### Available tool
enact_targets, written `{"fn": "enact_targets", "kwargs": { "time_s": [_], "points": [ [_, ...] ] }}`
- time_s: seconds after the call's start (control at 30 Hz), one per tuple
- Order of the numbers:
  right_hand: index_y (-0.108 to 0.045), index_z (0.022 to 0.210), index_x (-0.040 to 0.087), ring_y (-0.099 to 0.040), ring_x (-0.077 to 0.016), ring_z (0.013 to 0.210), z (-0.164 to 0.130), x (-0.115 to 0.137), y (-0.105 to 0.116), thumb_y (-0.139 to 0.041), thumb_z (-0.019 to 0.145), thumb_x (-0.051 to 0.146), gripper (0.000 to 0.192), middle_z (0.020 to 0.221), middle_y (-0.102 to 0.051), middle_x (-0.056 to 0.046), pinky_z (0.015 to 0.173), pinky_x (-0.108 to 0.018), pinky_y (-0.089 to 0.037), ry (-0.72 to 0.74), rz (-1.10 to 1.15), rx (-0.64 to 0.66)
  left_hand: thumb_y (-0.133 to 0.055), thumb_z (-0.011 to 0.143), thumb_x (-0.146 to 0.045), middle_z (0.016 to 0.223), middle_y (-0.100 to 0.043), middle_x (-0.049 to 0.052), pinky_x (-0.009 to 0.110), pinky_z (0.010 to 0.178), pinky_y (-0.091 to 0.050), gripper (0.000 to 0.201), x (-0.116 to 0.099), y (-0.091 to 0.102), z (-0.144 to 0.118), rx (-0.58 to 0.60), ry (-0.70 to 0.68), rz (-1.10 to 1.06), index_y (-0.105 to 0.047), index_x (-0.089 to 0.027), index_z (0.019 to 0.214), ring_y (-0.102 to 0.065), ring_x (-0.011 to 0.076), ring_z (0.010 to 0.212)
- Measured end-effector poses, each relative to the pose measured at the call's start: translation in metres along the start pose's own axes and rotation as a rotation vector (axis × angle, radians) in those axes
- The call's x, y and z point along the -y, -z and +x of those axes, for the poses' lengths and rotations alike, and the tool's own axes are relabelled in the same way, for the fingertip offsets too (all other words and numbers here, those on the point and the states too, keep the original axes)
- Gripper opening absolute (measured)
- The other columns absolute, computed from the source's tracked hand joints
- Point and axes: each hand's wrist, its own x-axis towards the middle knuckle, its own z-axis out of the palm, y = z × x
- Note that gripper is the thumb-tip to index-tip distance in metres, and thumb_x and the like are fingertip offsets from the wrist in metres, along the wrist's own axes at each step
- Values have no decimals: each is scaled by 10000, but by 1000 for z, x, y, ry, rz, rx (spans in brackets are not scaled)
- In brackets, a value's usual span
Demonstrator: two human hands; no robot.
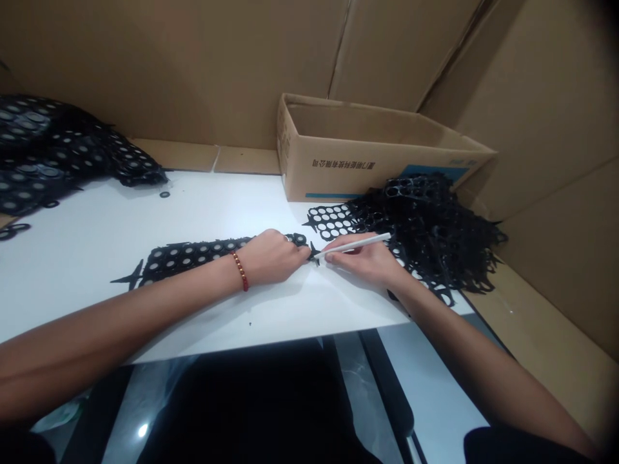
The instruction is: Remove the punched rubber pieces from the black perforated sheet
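Head view: two hands at a black perforated strip on a white sheet

Left hand (273,256): palm down on right end of black perforated strip (193,256), fingers curled and pressed together over strip end; whether thumb pinches strip edge, cannot tell. Beaded bracelet (240,271) at wrist, red-brown and gold.

Right hand (363,258): fingers pinched around white stick tool (355,245), held like a pen, low and nearly level. Tool tip at small black tab just beside left fingertips, at strip's right end.

Black perforated strip: flat on white sheet (106,238), running leftward from left hand, rows of round holes with white showing through, pointed tabs at far left end.

Second perforated piece (331,219): flat on sheet, just beyond right hand, near box front.

Tangled heap of black cut-out webbing (435,225): right of right hand, spilling over sheet's right edge, touching box corner.

Cardboard box (338,161): open top, behind both hands, printed characters and blue band on front wall.

Stack of black perforated pieces (53,151): far left, well apart from hands; few loose black rings beside it on sheet.

Cardboard panels (169,64): upright behind and to right of work area.

Dark glossy surface (232,399): under near edge of white sheet.
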Motion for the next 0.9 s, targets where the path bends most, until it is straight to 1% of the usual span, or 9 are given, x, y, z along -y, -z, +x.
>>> {"fn": "enact_targets", "kwargs": {
  "time_s": [0.13, 0.27, 0.43, 0.57, 0.67, 0.73, 0.77, 0.83, 0.9],
  "points": [
    [-709, 861, 108, -603, -120, 752, -1, 0, -2, -655, 769, 308, 227, 833, -647, -51, 649, -175, -486, 15, 16, 2, -371, 957, -301, 621, -660, 77, 285, 484, -300, 298, 3, -3, 2, -10, -22, -5, -582, -130, 835, -556, 160, 473],
    [-707, 845, 106, -603, -111, 725, -3, 1, -5, -646, 774, 291, 207, 820, -647, -48, 640, -169, -485, 40, 8, -45, -354, 962, -323, 598, -642, 73, 290, 472, -300, 339, 5, -5, 2, -26, -26, 15, -598, -127, 833, -551, 166, 461],
    [-708, 849, 107, -609, -109, 742, -5, 2, -6, -630, 794, 257, 178, 830, -650, -47, 651, -166, -494, 80, -11, -60, -344, 962, -281, 570, -623, 75, 300, 456, -297, 347, 5, -6, 3, -49, -72, 23, -594, -117, 786, -546, 164, 444],
    [-712, 856, 113, -616, -110, 772, -5, 0, -9, -623, 820, 254, 170, 863, -652, -54, 677, -179, -505, 167, -49, -70, -343, 962, -269, 571, -618, 81, 306, 450, -299, 343, 5, -6, 3, -8, -79, 19, -605, -105, 813, -565, 184, 467],
    [-718, 871, 125, -619, -113, 805, -5, -3, -15, -621, 831, 241, 156, 886, -652, -52, 704, -189, -511, 284, -94, -74, -340, 963, -259, 565, -612, 83, 310, 453, -299, 338, 5, -5, 3, 16, -80, 9, -609, -97, 837, -558, 184, 463],
    [-719, 876, 130, -619, -112, 814, -5, -4, -20, -613, 835, 235, 155, 891, -651, -49, 718, -192, -512, 315, -106, -84, -345, 962, -259, 559, -608, 83, 308, 454, -293, 332, 5, -5, 3, 16, -77, 0, -608, -97, 840, -555, 183, 461],
    [-719, 870, 130, -619, -112, 808, -4, -5, -20, -611, 832, 235, 155, 886, -650, -48, 715, -192, -513, 297, -103, -83, -349, 960, -260, 560, -607, 84, 308, 455, -288, 328, 4, -5, 3, 14, -74, -4, -607, -97, 840, -555, 183, 462],
    [-712, 841, 124, -618, -117, 769, -2, -3, -15, -620, 805, 243, 155, 847, -646, -50, 682, -194, -515, 204, -61, -89, -360, 955, -264, 563, -609, 85, 304, 455, -277, 320, 4, -4, 3, 7, -58, -9, -606, -102, 830, -558, 182, 462],
    [-685, 798, 114, -609, -122, 692, 0, 4, -1, -627, 766, 265, 165, 770, -631, -48, 620, -200, -513, 103, 32, -156, -363, 953, -278, 554, -605, 83, 299, 456, -266, 324, 3, -4, 3, -6, -30, -11, -604, -110, 817, -560, 183, 461]
  ]
}}
